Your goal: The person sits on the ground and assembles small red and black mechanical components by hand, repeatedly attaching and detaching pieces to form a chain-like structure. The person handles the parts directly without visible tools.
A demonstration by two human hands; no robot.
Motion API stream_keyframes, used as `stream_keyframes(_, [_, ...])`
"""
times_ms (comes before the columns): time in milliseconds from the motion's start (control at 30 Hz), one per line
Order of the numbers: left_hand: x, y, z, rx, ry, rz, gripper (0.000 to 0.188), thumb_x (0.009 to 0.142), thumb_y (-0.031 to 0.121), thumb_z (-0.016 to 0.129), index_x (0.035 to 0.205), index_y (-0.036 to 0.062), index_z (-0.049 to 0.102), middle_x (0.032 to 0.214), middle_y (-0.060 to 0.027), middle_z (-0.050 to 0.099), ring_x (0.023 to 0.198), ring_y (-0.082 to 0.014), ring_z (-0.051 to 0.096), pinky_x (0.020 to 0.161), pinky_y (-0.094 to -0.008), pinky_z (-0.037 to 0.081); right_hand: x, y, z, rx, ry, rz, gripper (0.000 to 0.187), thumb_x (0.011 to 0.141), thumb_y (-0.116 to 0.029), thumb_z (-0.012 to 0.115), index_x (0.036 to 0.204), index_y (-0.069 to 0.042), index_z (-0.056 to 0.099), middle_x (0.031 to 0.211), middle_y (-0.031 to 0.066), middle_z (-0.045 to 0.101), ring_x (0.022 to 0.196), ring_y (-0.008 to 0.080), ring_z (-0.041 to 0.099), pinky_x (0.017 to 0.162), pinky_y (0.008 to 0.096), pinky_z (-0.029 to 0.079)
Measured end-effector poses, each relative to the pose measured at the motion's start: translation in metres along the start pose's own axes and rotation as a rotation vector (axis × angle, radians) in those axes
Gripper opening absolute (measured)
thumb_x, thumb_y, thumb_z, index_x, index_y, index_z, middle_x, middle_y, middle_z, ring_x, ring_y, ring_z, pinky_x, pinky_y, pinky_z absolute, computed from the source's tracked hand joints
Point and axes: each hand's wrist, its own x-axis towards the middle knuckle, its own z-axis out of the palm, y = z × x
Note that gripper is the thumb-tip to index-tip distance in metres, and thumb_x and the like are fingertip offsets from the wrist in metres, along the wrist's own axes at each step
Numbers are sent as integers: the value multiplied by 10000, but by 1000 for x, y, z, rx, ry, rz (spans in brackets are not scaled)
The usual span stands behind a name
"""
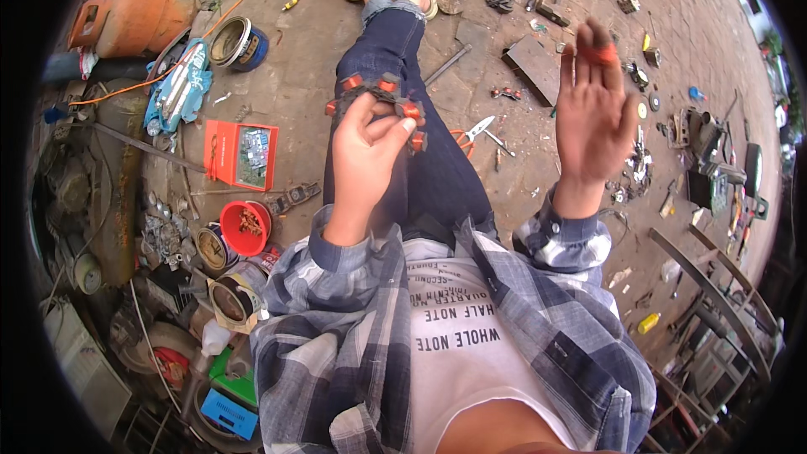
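My left hand is raised over my jeans, thumb and fingers closed on a dark, jointed piece with several red-orange blocks around it. Its exact kind is unclear. Off to the right, my right hand is held up with its fingers stretched out. A red-orange patch shows at those fingers; I cannot tell whether it is a wrap or a small object. Beyond my thigh, scissors with orange handles lie on the ground beside a thin screwdriver-like tool.
On the left are a red bowl of small brownish pieces, an open red box, a paint bucket and an orange gas cylinder. Rightward lie a brown metal plate, scattered parts and a curved metal frame.
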Motion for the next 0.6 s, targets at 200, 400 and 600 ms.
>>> stream_keyframes(200, [-5, 9, 3, -16, -77, 14, 316, 867, -56, 599, 1170, -64, 509, 1014, -119, 611, 940, -199, 648, 801, -281, 528, -19, -1, -23, -1475, -533, -115, 232, 782, -157, 702, 972, -47, 628, 934, 64, 663, 901, 205, 634, 1072, 488, 294])
stream_keyframes(400, [0, 14, 1, 75, -32, 31, 352, 859, -70, 603, 1196, -57, 502, 1017, -100, 606, 959, -187, 641, 822, -278, 525, -51, -21, -16, -508, -841, 448, 264, 777, -255, 741, 687, -31, 635, 635, 39, 624, 678, 186, 636, 1044, 482, 326])
stream_keyframes(600, [-10, 9, 18, 125, -168, -70, 372, 856, -67, 603, 1204, -54, 474, 1009, -87, 593, 965, -175, 638, 812, -260, 531, -41, -4, 19, -42, -301, 151, 526, 867, -327, 621, 1215, 55, 521, 1280, 190, 540, 1188, 288, 517, 1085, 442, 284])
